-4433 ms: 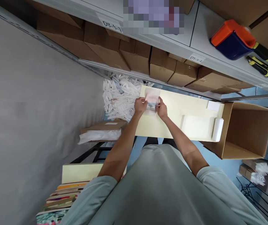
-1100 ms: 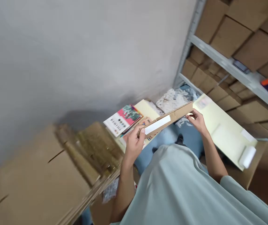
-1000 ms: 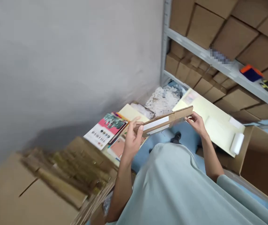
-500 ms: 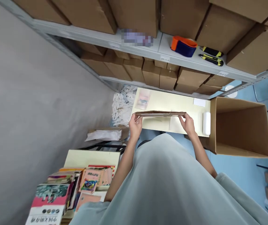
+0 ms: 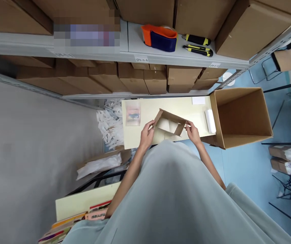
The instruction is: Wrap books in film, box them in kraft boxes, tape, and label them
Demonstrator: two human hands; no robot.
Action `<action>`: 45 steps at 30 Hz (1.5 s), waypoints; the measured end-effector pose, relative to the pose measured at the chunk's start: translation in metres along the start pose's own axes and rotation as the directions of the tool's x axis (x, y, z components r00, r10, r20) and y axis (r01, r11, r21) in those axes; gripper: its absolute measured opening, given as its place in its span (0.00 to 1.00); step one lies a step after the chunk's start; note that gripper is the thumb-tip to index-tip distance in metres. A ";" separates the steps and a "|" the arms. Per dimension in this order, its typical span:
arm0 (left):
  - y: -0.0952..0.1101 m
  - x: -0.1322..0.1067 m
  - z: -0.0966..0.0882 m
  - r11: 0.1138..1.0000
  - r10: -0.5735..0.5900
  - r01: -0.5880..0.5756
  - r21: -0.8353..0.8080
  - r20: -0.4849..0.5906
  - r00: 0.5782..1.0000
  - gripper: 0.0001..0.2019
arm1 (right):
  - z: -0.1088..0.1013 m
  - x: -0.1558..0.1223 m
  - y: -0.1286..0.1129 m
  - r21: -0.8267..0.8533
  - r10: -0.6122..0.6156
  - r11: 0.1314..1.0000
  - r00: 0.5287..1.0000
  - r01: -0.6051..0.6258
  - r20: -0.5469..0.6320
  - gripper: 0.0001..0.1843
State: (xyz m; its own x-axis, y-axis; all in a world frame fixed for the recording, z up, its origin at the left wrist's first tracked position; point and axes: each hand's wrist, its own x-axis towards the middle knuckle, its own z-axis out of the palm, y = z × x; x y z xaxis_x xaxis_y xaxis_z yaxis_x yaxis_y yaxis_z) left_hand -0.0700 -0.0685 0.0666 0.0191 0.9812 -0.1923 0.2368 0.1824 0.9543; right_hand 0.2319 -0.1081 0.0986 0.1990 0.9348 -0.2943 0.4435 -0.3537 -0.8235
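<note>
A small brown cardboard box [image 5: 174, 118] is held over the pale table [image 5: 148, 103], its walls spread into a slanted frame with the table showing through the middle. My left hand [image 5: 147, 135] pinches its left corner between thumb and fingers. At the opposite corner my right hand [image 5: 192, 133] grips the cardboard edge with bent fingers. A clear packet with a pinkish print [image 5: 133, 113] lies on the table to the left of the box. Right of my right hand rests a white roll [image 5: 210, 121], and a white card [image 5: 198, 100] lies beyond it.
A big open cardboard carton [image 5: 242, 118] stands at the table's right end. Above runs a metal shelf [image 5: 89, 47] with brown boxes, an orange-and-blue tape dispenser [image 5: 160, 37] and two cutters [image 5: 198, 44]. White scraps [image 5: 111, 123] fill a spot at left; books [image 5: 66, 225] lie lower left.
The cardboard was a flat folded piece seen edge-on; now it is spread into an open frame. My hands have come closer together. The view has shifted to the right.
</note>
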 end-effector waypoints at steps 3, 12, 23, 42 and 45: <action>0.008 0.001 -0.009 0.998 -0.041 0.042 0.040 -0.044 0.998 0.19 | 0.003 -0.016 -0.014 0.009 0.115 0.993 0.989 -0.115 -0.090 0.32; 0.041 0.017 -0.020 0.919 -0.023 -0.015 0.393 0.093 0.995 0.15 | 0.019 -0.024 -0.064 -0.257 0.270 0.910 0.935 -0.326 -0.229 0.18; 0.069 0.027 -0.012 0.847 -0.161 0.157 0.508 -0.036 0.986 0.01 | 0.004 0.005 -0.074 -0.537 0.287 0.797 0.955 -0.278 -0.069 0.20; 0.052 -0.014 0.038 0.862 -0.021 -0.012 0.506 0.061 0.998 0.19 | -0.024 0.057 -0.032 -0.405 -0.176 0.832 0.872 0.380 0.456 0.18; 0.043 -0.013 0.031 0.857 0.017 -0.078 0.509 0.123 0.992 0.26 | -0.033 0.055 -0.025 -0.353 -0.217 0.832 0.837 0.428 0.503 0.23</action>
State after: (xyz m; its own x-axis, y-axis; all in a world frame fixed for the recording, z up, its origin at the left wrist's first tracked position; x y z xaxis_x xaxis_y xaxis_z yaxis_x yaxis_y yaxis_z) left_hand -0.0295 -0.0753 0.1030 0.1426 0.9688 -0.2025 0.6956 0.0475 0.7169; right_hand 0.2609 -0.0485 0.1189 -0.3695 0.8756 -0.3113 0.7625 0.0942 -0.6401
